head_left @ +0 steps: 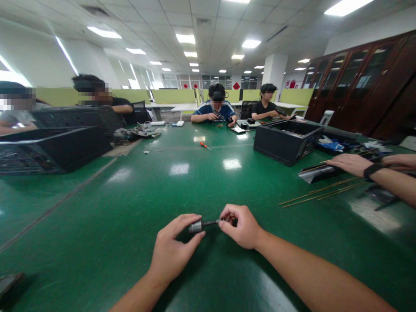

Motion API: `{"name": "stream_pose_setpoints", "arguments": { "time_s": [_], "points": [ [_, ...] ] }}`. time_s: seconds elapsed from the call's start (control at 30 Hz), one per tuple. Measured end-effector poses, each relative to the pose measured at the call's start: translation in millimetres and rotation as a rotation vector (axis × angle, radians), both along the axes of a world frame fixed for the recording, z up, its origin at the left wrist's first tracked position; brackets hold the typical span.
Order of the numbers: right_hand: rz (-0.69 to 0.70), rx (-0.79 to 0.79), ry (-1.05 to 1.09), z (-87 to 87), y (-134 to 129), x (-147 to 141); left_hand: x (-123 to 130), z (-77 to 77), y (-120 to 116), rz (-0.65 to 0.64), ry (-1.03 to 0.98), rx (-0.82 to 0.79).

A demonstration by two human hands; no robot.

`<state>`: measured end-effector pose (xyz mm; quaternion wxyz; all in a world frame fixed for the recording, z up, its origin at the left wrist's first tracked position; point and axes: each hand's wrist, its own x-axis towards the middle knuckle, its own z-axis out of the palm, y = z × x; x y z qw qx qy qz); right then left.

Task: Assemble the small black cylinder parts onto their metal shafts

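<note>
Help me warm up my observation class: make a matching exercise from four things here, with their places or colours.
1. wearer's left hand
2. screwdriver
3. tabletop
4. wearer's right hand

A. green
B. at the thin end of the held part
C. orange handle
D. at that part's thick end

Pairs: 1-D; 2-C; 3-A; 4-B

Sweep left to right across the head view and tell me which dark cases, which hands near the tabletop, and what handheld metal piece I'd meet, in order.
Left dark case, left hand, metal piece, right hand, right dark case, co-worker's hand.
</note>
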<state>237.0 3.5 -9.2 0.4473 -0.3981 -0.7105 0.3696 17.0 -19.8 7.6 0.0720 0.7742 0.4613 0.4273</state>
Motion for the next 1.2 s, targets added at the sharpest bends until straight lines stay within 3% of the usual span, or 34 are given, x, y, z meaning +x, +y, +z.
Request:
{"name": "stream_pose_setpoints", "arguments": {
  "time_s": [0.83, 1.1, 1.2],
  "points": [
    [-0.011, 0.000, 0.008, 3.0, 0, 2, -2, 0.3, 2, 0.042, 0.016, -0.009],
    [0.079, -0.155, 0.068, -4.1, 4, 0, -17, 0.9, 22, 0.289, -0.004, -0.166],
    [0.073, -0.142, 0.064, -5.0, 6, -1, -32, 5.2, 33, 0.338, -0.053, -0.106]
  ]
}}
